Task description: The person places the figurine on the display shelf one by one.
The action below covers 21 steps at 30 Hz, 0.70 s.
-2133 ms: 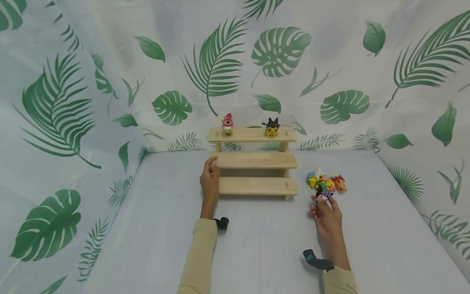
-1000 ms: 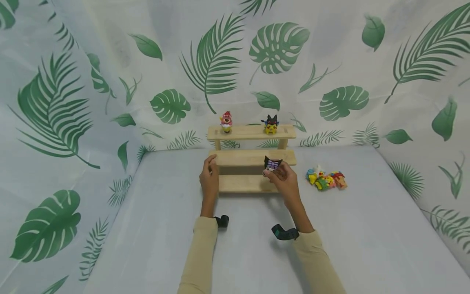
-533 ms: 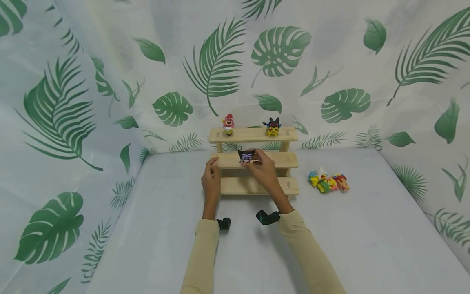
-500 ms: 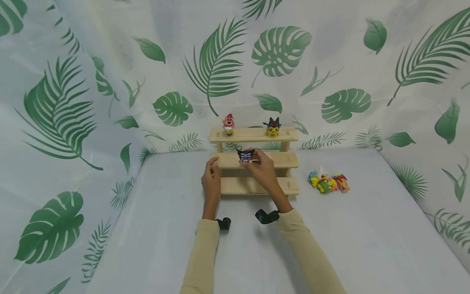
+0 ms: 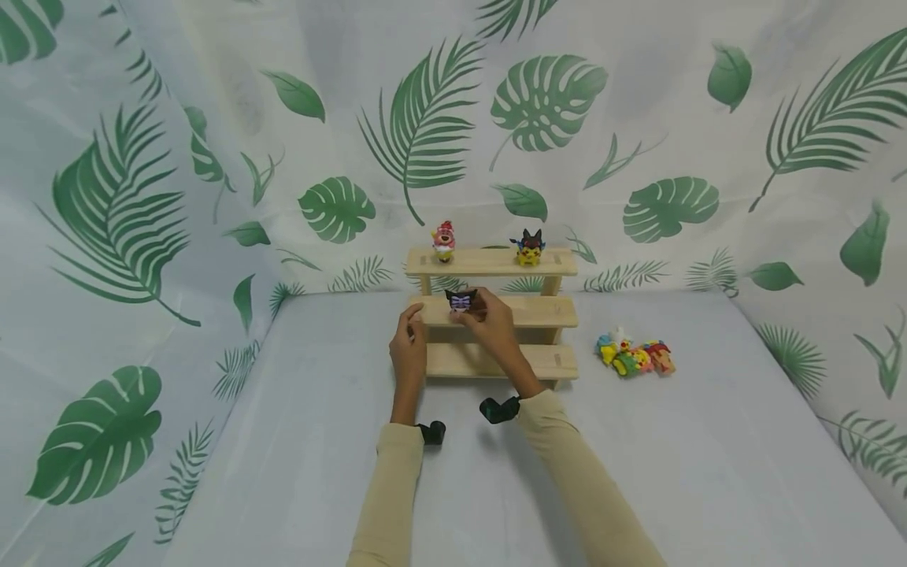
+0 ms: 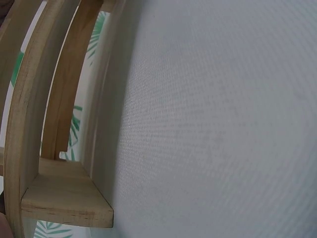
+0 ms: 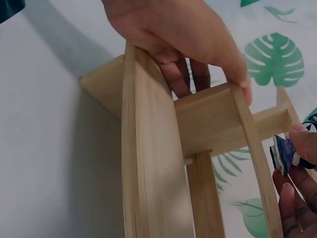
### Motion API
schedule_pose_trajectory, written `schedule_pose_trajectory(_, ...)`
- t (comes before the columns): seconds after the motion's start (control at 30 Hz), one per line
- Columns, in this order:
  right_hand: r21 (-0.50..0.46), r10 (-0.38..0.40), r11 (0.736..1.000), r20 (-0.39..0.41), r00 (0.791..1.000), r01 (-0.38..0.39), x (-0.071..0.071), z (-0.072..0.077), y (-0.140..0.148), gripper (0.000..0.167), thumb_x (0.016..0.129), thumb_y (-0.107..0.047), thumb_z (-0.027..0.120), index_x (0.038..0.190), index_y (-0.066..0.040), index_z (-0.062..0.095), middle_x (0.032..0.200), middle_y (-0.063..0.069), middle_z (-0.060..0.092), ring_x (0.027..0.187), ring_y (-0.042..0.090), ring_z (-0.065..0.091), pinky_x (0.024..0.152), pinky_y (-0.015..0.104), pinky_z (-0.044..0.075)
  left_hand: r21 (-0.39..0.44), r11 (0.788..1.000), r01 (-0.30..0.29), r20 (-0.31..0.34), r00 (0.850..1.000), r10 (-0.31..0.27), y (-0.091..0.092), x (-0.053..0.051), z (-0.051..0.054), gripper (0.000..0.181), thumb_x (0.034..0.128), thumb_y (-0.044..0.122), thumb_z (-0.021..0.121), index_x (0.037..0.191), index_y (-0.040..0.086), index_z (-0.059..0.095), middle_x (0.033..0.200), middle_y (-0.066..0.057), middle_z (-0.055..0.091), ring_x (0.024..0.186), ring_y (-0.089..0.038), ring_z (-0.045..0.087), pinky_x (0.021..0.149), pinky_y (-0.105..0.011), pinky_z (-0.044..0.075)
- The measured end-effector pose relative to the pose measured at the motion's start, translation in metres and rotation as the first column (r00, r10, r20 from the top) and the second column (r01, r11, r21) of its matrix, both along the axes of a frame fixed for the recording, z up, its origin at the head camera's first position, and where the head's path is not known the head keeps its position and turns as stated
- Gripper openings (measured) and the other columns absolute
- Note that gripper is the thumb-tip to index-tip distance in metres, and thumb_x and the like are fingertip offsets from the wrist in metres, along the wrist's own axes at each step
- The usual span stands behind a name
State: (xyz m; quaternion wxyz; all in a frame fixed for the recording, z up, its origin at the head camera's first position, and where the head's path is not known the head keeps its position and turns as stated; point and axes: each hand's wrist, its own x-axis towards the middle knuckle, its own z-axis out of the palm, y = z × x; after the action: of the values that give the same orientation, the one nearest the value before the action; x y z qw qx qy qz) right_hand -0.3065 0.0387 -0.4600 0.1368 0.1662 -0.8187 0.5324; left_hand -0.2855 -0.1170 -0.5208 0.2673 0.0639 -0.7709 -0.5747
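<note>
In the head view my right hand (image 5: 494, 327) pinches a small toy figurine (image 5: 461, 300) with black pointed ears and a purple bow, over the left part of the middle tier. Whether its base touches the wood is hidden. My left hand (image 5: 407, 350) holds the left end of the three-tier wooden display stand (image 5: 520, 361). From the right wrist view, the left hand (image 7: 178, 32) has its fingers bent around the stand's end. The top tier bears a pink figurine with a red hat (image 5: 444, 242) on its left and a yellow figurine with black ears (image 5: 530, 247) on its right.
Several colourful figurines (image 5: 634, 356) lie in a cluster on the white tabletop (image 5: 708, 449), right of the stand. A leaf-printed sheet (image 5: 439, 94) encloses the back and sides. The left wrist view shows mainly the stand's end (image 6: 67, 196) and tabletop.
My right hand has carried the black-eared figurine from the cluster leftward to the middle tier, lately shifting a little further left. The left hand has stayed on the stand's end.
</note>
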Motion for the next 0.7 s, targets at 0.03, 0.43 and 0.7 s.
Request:
schedule_pose_trajectory(0.03,0.012,-0.01,1.0,-0.009,1.0,0.01,-0.001,-0.001,-0.001,0.043,0.079,-0.01,0.081,0.117,-0.001,0.063,0.101,0.019,0.071,0.09,0.03,0.069,0.077,0.04,0.057,-0.002,1.0,0.001,0.002,1.0,-0.001,0.0,0.0,0.0,0.03,0.105,0.033,0.044,0.126,0.023,0.063,0.1,-0.011,0.071,0.089,-0.022,0.065,0.087,-0.045,0.054)
schedule_pose_trajectory(0.43,0.087,-0.074,0.993,-0.034,0.997,0.076,-0.011,-0.007,-0.015,0.037,0.081,-0.017,0.081,0.114,-0.006,0.066,0.096,0.014,0.073,0.084,0.026,0.067,0.074,0.041,0.053,0.003,1.0,0.021,-0.009,1.0,-0.021,0.0,0.001,-0.002,0.03,0.105,0.033,0.044,0.126,0.022,0.063,0.093,-0.016,0.07,0.08,-0.019,0.06,0.086,-0.045,0.053)
schedule_pose_trajectory(0.7,0.161,-0.134,0.977,-0.038,0.99,0.138,-0.015,-0.008,-0.019,0.036,0.084,-0.025,0.079,0.113,-0.009,0.066,0.099,0.011,0.074,0.086,0.027,0.066,0.074,0.043,0.046,-0.004,1.0,0.009,-0.023,1.0,-0.009,0.0,-0.001,-0.001,0.03,0.1051,0.032,0.044,0.126,0.02,0.063,0.097,-0.015,0.07,0.081,-0.019,0.061,0.085,-0.045,0.054)
